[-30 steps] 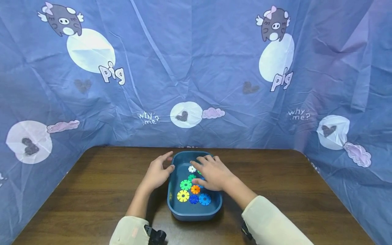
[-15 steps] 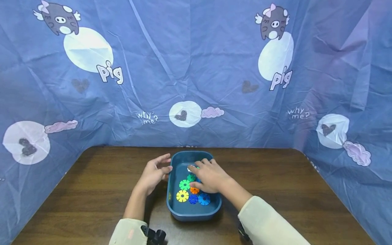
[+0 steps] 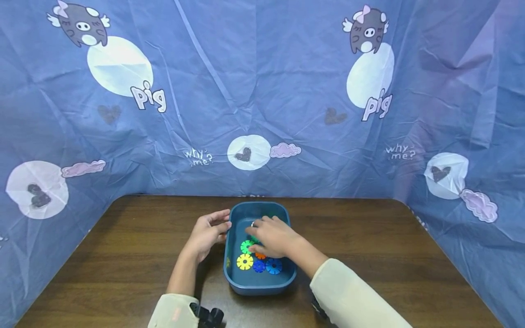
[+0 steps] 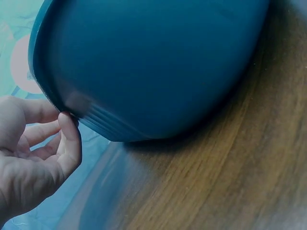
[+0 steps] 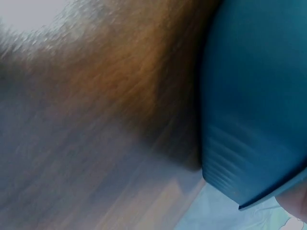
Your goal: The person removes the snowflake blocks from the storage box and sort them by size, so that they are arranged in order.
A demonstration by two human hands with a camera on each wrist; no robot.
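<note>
In the head view a dark blue plastic tub [image 3: 260, 281] holds several slotted plastic discs. Among them are a yellow disc [image 3: 240, 263], a green disc [image 3: 243, 247], an orange disc [image 3: 260, 256], a dark blue disc [image 3: 256, 266] and a lighter blue disc [image 3: 269, 266]. With thumb and index finger my left hand [image 3: 204, 235] pinches the tub's left rim, as the left wrist view of the hand [image 4: 38, 167] shows. Over the discs, inside the tub, reaches my right hand [image 3: 274, 236], fingers spread. It covers some discs; whether its fingertips touch them is hidden.
The tub stands on a brown wooden table [image 3: 135, 255]. Behind the table hangs a blue printed cloth [image 3: 262, 100]. A black wrist camera [image 3: 211, 316] sits at the left sleeve [image 3: 174, 312].
My right hand has moved left and slightly down over the discs, covering the white one almost wholly. The left hand has shifted a little downward along the tub's rim.
</note>
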